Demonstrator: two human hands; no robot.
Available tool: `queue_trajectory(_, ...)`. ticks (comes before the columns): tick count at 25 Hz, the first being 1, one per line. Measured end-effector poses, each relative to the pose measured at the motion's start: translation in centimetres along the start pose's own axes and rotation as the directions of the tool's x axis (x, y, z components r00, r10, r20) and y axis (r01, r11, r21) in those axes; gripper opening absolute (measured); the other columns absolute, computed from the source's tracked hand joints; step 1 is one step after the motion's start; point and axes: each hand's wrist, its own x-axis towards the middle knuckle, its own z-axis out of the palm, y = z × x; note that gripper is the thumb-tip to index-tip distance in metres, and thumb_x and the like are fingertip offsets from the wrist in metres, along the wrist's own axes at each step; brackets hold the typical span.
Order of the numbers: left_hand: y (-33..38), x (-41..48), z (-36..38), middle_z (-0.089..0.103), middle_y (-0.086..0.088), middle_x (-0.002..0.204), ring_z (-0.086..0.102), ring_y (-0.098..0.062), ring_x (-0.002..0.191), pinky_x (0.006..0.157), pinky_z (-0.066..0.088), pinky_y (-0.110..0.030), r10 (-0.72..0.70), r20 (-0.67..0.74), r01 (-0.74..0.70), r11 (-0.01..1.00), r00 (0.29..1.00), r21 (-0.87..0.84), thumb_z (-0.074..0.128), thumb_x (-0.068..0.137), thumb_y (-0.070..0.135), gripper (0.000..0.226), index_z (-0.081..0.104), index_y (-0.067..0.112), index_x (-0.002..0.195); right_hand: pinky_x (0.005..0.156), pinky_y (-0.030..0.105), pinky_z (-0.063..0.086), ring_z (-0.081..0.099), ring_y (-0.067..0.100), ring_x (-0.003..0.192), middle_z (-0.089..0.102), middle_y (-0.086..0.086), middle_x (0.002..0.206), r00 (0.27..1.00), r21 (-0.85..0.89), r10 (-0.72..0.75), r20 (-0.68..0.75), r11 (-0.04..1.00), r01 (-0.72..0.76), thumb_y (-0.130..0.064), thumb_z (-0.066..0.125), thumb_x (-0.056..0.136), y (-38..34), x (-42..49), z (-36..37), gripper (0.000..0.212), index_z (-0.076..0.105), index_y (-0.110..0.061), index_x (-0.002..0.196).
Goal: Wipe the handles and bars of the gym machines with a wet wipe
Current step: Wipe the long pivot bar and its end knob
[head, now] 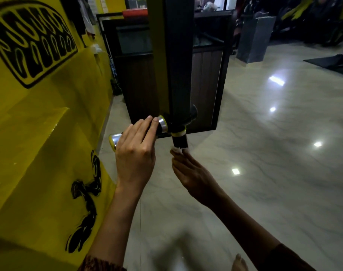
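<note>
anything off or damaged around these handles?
Nothing stands out. Left hand holds the horizontal grip, right hand pinches the white wipe against the lower grip. Both grips look intact; no spill shows on the floor.

Dim and soft throughout — ceiling lights glare off the glossy floor [264, 133], edges bowed by the wide lens.

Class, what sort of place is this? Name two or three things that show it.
Probably a gym: the left hand grips a machine handle, the right hand holds a wipe to another grip, and dark exercise machines stand far right.
</note>
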Motion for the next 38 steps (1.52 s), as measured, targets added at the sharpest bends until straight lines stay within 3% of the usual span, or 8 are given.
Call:
queue_trajectory(4, 0.0, -0.1, 0.1, 0.063, -0.015, 0.118, 0.061, -0.03, 0.108, 0.094, 0.045, -0.041, 0.001, -0.021, -0.001, 1.0, 1.0, 0.011, 0.067, 0.082, 0.001, 0.04, 0.059, 0.003, 0.121, 0.111, 0.038, 0.031, 0.043, 0.024, 0.127, 0.067, 0.012, 0.108, 1.0, 0.164, -0.02, -0.018, 0.986, 0.022, -0.011, 0.038, 0.1, -0.5, -4.7, 0.4, 0.03, 0.065, -0.001, 0.106)
queue_trajectory(7, -0.1, 0.0, 0.1, 0.063, -0.015, 0.119, 0.061, -0.03, 0.109, 0.094, 0.044, -0.041, 0.002, -0.019, -0.001, 1.0, 1.0, 0.014, 0.067, 0.083, 0.002, 0.039, 0.059, 0.004, 0.121, 0.105, 0.025, 0.038, 0.046, 0.005, 0.125, 0.062, -0.012, 0.121, 0.98, 0.314, 0.194, -0.053, 0.934, -0.168, -0.03, 0.043, 0.098, -0.7, -5.0, -1.1, 0.028, 0.055, -0.04, 0.122)
queue_trajectory(13, 0.2, 0.1, -0.4, 0.063, -0.013, 0.12, 0.06, -0.026, 0.111, 0.095, 0.042, -0.037, -0.01, 0.003, 0.01, 1.0, 1.0, -0.006, 0.055, 0.09, 0.036, 0.043, 0.059, 0.006, 0.122, 0.1, 0.025, 0.044, 0.046, 0.02, 0.123, 0.046, 0.025, 0.134, 0.695, 0.719, 0.699, -0.167, 0.569, -0.399, -0.014, 0.043, 0.094, 0.3, 3.3, -1.4, 0.043, 0.038, 0.002, 0.134)
queue_trajectory(16, 0.3, 0.2, -0.5, 0.063, -0.013, 0.119, 0.06, -0.026, 0.11, 0.094, 0.042, -0.036, -0.015, -0.003, 0.015, 1.0, 1.0, -0.015, 0.049, 0.092, 0.038, 0.045, 0.06, 0.006, 0.121, 0.103, 0.009, 0.031, 0.037, 0.014, 0.126, 0.045, 0.023, 0.135, 0.738, 0.675, 0.666, -0.108, 0.594, -0.437, -0.013, 0.044, 0.088, -1.4, 1.9, 0.4, 0.054, 0.028, -0.008, 0.139)
queue_trajectory(21, 0.4, 0.2, -0.5, 0.064, -0.013, 0.118, 0.061, -0.026, 0.109, 0.094, 0.044, -0.037, -0.014, -0.017, 0.014, 1.0, 1.0, -0.006, 0.05, 0.091, 0.037, 0.044, 0.061, 0.006, 0.12, 0.087, 0.015, 0.048, 0.061, 0.017, 0.099, 0.057, 0.021, 0.123, 0.788, 0.624, 0.614, -0.042, 0.632, -0.46, -0.016, 0.044, 0.089, -2.5, -3.8, 1.3, 0.051, 0.03, -0.011, 0.138)
queue_trajectory(26, 0.3, 0.1, -0.3, 0.064, -0.014, 0.118, 0.061, -0.027, 0.109, 0.094, 0.044, -0.037, -0.004, -0.022, 0.003, 1.0, 1.0, -0.004, 0.05, 0.092, 0.038, 0.044, 0.061, 0.006, 0.12, 0.105, 0.014, 0.033, 0.037, 0.018, 0.129, 0.041, 0.022, 0.138, 0.736, 0.628, 0.641, -0.219, 0.67, -0.397, -0.021, 0.036, 0.099, -0.7, 0.2, -0.5, 0.043, 0.025, -0.006, 0.138)
queue_trajectory(32, 0.2, 0.1, -0.3, 0.063, -0.014, 0.118, 0.061, -0.027, 0.109, 0.094, 0.043, -0.037, 0.015, -0.022, -0.015, 1.0, 1.0, 0.01, 0.048, 0.092, 0.039, 0.045, 0.06, 0.005, 0.12, 0.103, 0.006, 0.031, 0.016, 0.026, 0.142, 0.013, -0.001, 0.153, 0.869, 0.478, 0.438, -0.228, 0.829, -0.292, -0.011, 0.025, 0.102, -1.8, 0.9, 2.0, 0.038, 0.025, -0.009, 0.14)
queue_trajectory(38, 0.4, 0.2, -0.3, 0.065, -0.013, 0.116, 0.061, -0.026, 0.108, 0.093, 0.045, -0.036, 0.011, -0.046, -0.011, 1.0, 0.999, 0.007, 0.048, 0.092, 0.04, 0.045, 0.062, 0.006, 0.118, 0.083, 0.031, 0.056, 0.05, 0.031, 0.124, 0.017, 0.003, 0.155, 0.903, 0.497, 0.419, -0.09, 0.805, -0.324, -0.01, 0.042, 0.098, -3.4, -6.5, 3.0, 0.049, 0.028, -0.022, 0.144)
